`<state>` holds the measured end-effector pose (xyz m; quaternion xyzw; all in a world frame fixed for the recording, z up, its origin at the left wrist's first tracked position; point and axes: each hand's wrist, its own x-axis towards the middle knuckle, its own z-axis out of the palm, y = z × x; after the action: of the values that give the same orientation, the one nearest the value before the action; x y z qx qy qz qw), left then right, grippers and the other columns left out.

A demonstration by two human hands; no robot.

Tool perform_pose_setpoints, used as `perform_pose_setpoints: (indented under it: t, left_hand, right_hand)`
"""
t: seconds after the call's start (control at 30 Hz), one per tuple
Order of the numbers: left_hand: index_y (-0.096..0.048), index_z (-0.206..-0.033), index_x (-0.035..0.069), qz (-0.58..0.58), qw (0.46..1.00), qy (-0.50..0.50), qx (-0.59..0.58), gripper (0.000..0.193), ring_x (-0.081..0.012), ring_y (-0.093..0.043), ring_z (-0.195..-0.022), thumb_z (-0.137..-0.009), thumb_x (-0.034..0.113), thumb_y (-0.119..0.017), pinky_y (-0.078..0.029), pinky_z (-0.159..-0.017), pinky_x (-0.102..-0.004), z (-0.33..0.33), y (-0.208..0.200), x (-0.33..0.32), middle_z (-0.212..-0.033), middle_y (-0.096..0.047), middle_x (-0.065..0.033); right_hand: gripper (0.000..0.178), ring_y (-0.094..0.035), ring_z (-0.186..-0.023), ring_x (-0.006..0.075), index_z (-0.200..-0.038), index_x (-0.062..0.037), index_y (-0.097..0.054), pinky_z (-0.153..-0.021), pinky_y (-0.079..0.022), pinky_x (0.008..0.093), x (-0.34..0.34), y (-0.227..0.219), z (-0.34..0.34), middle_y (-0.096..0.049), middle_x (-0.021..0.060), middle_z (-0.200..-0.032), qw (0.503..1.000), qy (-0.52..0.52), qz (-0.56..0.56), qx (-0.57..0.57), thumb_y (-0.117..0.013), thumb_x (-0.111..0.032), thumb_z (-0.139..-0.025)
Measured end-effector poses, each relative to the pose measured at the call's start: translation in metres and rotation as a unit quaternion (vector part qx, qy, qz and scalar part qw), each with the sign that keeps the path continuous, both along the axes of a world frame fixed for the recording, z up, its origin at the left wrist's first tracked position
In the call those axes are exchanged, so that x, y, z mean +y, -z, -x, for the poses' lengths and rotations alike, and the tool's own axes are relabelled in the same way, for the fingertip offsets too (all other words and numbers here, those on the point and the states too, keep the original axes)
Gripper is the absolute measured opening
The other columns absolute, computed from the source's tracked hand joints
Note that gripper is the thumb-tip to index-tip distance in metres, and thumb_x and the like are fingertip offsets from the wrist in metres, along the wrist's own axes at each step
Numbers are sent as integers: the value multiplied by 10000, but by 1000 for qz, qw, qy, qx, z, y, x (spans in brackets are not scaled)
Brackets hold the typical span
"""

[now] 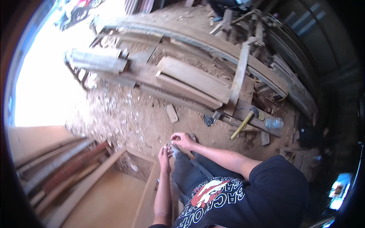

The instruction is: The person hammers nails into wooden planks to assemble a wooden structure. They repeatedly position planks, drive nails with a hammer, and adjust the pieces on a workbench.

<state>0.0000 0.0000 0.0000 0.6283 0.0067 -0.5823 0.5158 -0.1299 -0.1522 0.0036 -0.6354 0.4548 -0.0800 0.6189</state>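
Note:
My left hand (165, 155) and my right hand (183, 140) are raised close together in front of my legs, above the dirt floor. The left hand's fingers are bent in a pinch, and the right hand's fingers curl toward the thumb. Anything between the fingertips is too small to make out. Beyond my right hand, a hammer (244, 124) with a yellow handle lies on the end of a low wooden bench (142, 70). To my left stands a wooden frame with a panel (110, 197), apart from my hands.
Planks (194, 79) lie on the bench beside a crosswise board (240, 72). A clear plastic bottle (274, 122) rests near the hammer. A wood offcut (172, 113) lies on the floor. Several long wooden pieces (72, 163) lean at the lower left. Another person's leg (219, 8) shows far back.

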Motion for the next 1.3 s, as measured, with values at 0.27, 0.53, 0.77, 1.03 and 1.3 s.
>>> perform_pose_setpoints:
  t: [0.27, 0.53, 0.77, 1.03, 1.3]
  left_hand:
    - [-735, -1245, 27, 101, 963, 243, -60, 386, -174, -732, -983, -1070, 371, -721, -544, -878, -336, 10, -79, -109, -1107, -763, -69]
    - [-731, -1105, 48, 177, 850, 483, -114, 232, -122, -668, -894, -1097, 275, -685, -502, -833, -294, 86, -100, -209, -964, -741, 0]
    - [-689, -1093, 29, 184, 882, 408, -150, 191, -192, -763, -985, -1121, 211, -641, -533, -876, -309, 77, -120, -254, -1052, -788, -77]
    - [-709, -1079, 71, 88, 941, 254, -204, 195, -187, -761, -1032, -1087, 264, -684, -546, -911, -334, 13, -117, -253, -1088, -800, -90]
    - [-700, -1067, 56, 37, 966, 198, -162, 152, -211, -776, -971, -1082, 208, -692, -570, -858, -326, 19, -118, -253, -1064, -781, -82]
  right_hand:
    - [222, -768, -931, 211, -1058, -28, -788, -853, -591, 370, -22, -85, 72, -805, 113, -982, 979, 141, 145, -17, -830, -160, -884]
    - [187, -777, -869, 215, -1045, -75, -794, -781, -588, 363, -38, -99, 158, -806, 87, -942, 945, 269, 187, 2, -839, -127, -871]
    - [217, -764, -860, 217, -1190, -56, -754, -788, -599, 394, -103, -28, 228, -790, 108, -912, 909, 407, 57, -73, -742, -146, -993]
    - [318, -729, -980, 183, -1375, -65, -668, -890, -583, 359, -210, -23, 306, -755, 61, -1031, 825, 553, 85, -80, -539, -35, -1086]
    - [485, -560, -1374, 371, -1428, -123, -604, -1283, -277, 581, -254, -329, 289, -652, 76, -1326, 714, 246, 108, -647, -677, -380, -1023]
